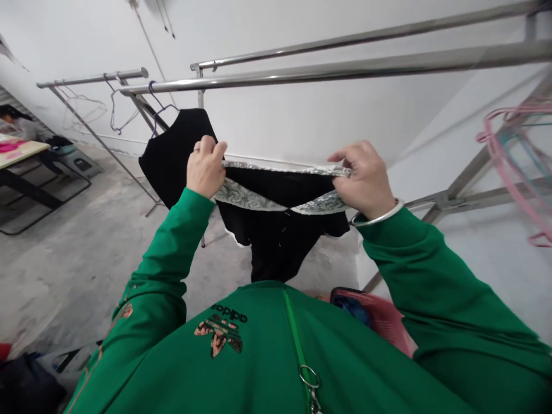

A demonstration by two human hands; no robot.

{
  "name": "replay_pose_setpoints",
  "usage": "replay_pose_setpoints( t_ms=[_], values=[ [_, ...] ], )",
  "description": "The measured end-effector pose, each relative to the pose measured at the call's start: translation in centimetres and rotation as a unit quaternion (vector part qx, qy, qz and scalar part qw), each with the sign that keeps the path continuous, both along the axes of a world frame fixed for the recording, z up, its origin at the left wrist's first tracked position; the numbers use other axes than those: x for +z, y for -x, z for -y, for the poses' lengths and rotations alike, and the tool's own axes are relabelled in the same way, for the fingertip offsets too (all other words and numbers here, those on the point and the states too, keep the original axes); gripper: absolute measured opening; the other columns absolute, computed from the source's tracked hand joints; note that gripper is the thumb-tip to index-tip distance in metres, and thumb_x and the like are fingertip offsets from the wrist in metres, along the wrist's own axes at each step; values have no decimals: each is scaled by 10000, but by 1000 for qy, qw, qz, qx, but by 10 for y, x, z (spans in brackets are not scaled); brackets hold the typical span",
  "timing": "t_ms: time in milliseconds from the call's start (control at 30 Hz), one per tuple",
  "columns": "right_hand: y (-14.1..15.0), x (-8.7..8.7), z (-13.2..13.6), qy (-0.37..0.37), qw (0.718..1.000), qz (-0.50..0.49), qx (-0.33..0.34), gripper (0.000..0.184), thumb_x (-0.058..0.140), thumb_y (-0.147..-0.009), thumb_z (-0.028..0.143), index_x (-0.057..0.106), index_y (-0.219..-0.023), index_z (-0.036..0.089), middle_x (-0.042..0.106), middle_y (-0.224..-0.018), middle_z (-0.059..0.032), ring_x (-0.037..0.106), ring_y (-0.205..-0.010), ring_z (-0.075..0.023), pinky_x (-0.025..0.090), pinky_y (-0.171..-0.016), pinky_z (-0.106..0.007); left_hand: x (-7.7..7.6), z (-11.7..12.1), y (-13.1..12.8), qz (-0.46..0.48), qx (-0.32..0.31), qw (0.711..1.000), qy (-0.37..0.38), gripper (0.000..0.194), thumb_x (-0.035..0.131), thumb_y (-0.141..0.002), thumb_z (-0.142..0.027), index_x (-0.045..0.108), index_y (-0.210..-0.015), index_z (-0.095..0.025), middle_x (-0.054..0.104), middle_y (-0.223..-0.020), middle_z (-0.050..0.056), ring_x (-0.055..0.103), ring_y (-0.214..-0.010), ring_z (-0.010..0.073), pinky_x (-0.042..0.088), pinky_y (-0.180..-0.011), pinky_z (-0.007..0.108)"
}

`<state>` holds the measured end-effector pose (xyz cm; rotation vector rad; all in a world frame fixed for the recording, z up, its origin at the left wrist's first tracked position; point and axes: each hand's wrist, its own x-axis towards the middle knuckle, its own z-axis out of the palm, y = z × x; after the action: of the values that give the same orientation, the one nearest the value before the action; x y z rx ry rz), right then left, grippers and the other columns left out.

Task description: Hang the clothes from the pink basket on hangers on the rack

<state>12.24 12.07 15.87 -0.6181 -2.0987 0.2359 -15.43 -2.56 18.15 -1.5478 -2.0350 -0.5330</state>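
A black garment with a pale, patterned collar (276, 236) hangs stretched between my two hands. My left hand (207, 167) pinches one end of the collar, and my right hand (364, 178) grips the other. The collar's front edges cross near the middle, and the black cloth drops below them. Behind my left hand, another black garment (175, 152) hangs from a purple hanger (160, 106) on the metal rail (276, 77).
Pink hangers (495, 149) hang at the right. Thin wire hangers (123, 109) are on the left rails. A pink basket (383, 319) with dark cloth stands low at the right. At far left, a person sits by a table (26, 152).
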Motion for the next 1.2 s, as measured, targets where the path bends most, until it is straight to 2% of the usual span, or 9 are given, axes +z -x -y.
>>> replay_pose_setpoints(
  t_ms=[267,367,533,600,700,900,967,1100,1200],
  values=[
    [17,-24,-6,31,999,8,1,368,440,-612,26,601,-901,189,590,-974,-82,548,-857,-207,474,-794,-352,-27,4,16,202,110,962,148,327,650,-679,-125,495,-963,-172,554,-807,60,594,-904,307,452,-819,440],
    [23,-36,-6,53,998,-39,20,314,451,-616,51,591,-856,198,608,-897,-66,566,-822,-207,476,-776,-349,-52,1,18,348,68,933,64,275,624,-630,-96,470,-829,-207,518,-628,-5,610,-734,244,456,-722,352],
    [35,-44,5,91,987,-124,41,209,476,-692,109,598,-832,205,628,-864,-55,598,-855,-207,485,-800,-352,-88,-15,7,728,-85,653,-192,319,632,-599,-137,440,-843,-213,525,-622,-64,535,-551,106,477,-651,284],
    [38,-48,6,119,981,-146,40,185,491,-699,132,603,-829,199,633,-846,-50,604,-837,-201,490,-797,-348,-95,-22,1,779,-95,585,-203,316,663,-578,-152,456,-811,-203,512,-601,-70,514,-538,92,470,-639,270],
    [38,-55,1,154,972,-176,20,194,501,-687,150,604,-845,193,642,-853,-46,606,-835,-197,491,-812,-351,-99,-25,-1,775,-96,597,-182,270,701,-574,-225,516,-768,-184,541,-605,-48,522,-571,104,440,-617,245],
    [36,-68,-11,190,960,-205,-17,242,467,-667,137,593,-866,191,644,-890,-54,601,-867,-200,486,-853,-361,-95,-14,22,476,-51,876,-57,162,740,-543,-301,637,-599,-189,550,-544,-18,504,-605,137,397,-586,239],
    [37,-72,-13,184,969,-167,-5,273,454,-655,106,600,-869,193,643,-917,-56,595,-890,-193,480,-866,-347,-88,-15,23,512,-38,855,-74,172,721,-557,-337,655,-617,-190,568,-537,-14,535,-591,147,420,-572,247],
    [28,-79,-20,238,970,1,54,211,556,-684,147,629,-876,194,661,-832,-26,597,-790,-169,501,-727,-285,-69,-17,3,721,-36,684,-109,221,721,-520,-333,645,-663,-184,612,-543,-15,628,-579,189,495,-543,274],
    [-7,-71,-41,252,967,36,24,188,621,-716,212,639,-901,184,672,-802,-22,597,-717,-151,493,-670,-264,-60,-14,-12,770,-46,629,-99,203,737,-490,-283,630,-637,-193,613,-518,-27,666,-601,213,528,-540,279]
  ],
)
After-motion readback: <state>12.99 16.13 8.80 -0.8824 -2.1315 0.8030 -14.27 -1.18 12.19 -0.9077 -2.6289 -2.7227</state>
